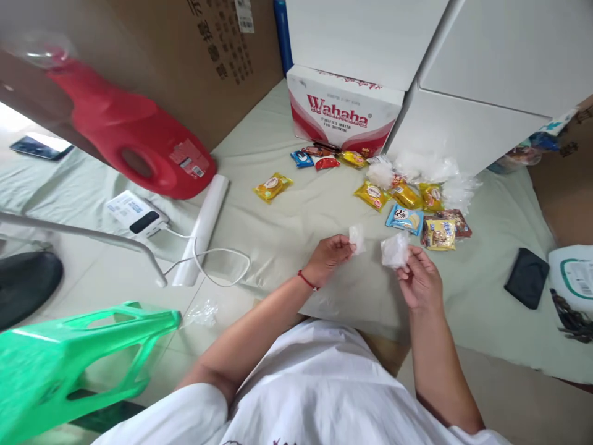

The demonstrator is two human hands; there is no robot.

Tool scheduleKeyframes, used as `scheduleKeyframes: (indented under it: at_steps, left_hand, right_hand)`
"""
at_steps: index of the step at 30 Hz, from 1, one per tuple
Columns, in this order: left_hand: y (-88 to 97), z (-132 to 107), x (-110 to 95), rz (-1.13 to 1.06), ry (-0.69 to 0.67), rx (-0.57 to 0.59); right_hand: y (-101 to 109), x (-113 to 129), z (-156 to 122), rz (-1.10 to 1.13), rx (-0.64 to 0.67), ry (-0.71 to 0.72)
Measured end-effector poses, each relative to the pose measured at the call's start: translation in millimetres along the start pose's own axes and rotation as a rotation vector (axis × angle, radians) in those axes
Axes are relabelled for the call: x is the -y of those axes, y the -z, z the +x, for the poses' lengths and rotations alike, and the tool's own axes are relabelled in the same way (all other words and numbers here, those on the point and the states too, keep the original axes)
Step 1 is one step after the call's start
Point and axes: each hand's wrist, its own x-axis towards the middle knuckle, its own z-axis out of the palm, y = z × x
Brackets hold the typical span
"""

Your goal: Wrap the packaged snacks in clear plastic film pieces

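My left hand (328, 258) pinches a small, whitish, see-through piece of plastic (357, 238) between thumb and fingers. In my right hand (420, 279) is a folded clear plastic bag (395, 250), held by its lower right edge. A small gap separates the two pieces. Just beyond my right hand lie a blue snack packet (404, 219), a yellow snack packet (439, 235) and several other wrapped snacks. Crumpled clear plastic bags (428, 170) sit behind them. One yellow packet (273, 186) lies apart on the left of the green cloth (296, 216).
A Wahaba-style white-and-red carton marked Wahaha (345, 111) stands at the back. To the left are a red jug (143, 133), a white roll (201, 232), a cabled white power bank (138, 213) and a green stool (92, 346). A black pouch (527, 278) lies right.
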Motion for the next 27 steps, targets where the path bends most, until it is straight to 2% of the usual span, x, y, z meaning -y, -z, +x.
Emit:
scheduleKeyframes:
  at_steps: [2, 4, 7, 9, 11, 13, 16, 18, 21, 23, 25, 27]
  left_hand:
    - [10.6, -2, -6, -0.112, 0.024, -0.053]
    - [13.0, -2, -12, -0.208, 0.031, -0.045]
    - [0.3, 1, -24, -0.315, -0.002, 0.064]
    - [-14.6, 3, -34, -0.286, -0.064, 0.140]
    - [-29.0, 2, -40, -0.072, -0.183, 0.176]
    - [-39.2, -1, -39, 0.268, -0.334, 0.203]
    - [-44.9, -10, -22, 0.631, -0.454, 0.246]
    - [-43.6, -14, -7, 0.678, -0.410, 0.210]
    - [-38.5, -16, 11, 0.542, -0.273, 0.089]
    - [-34.4, -17, 16, 0.414, -0.207, 0.035]
    - [-29.6, -17, 16, 0.329, -0.163, 0.030]
    - [-23.2, -19, 13, 0.291, -0.141, 0.031]
  right_hand:
    - [0, 7, 5, 0.043, 0.011, 0.042]
    - [-1, 10, 8, 0.081, 0.047, 0.073]
    - [-3, 7, 8, 0.090, 0.092, 0.092]
    - [-3, 2, 5, 0.062, 0.083, 0.093]
    - [-3, -4, 0, 0.032, 0.048, 0.080]
    - [-4, -8, -7, 0.015, 0.007, 0.054]
    - [-7, -10, -18, -0.009, -0.006, -0.004]
    - [-10, -11, -24, -0.025, 0.030, -0.031]
    - [-13, -12, -31, -0.071, 0.108, 0.004]
    - [-12, -15, -34, -0.197, 0.155, 0.056]
    - [-10, -19, -36, -0.359, 0.188, 0.079]
    - [-8, -23, -35, -0.430, 0.180, 0.072]
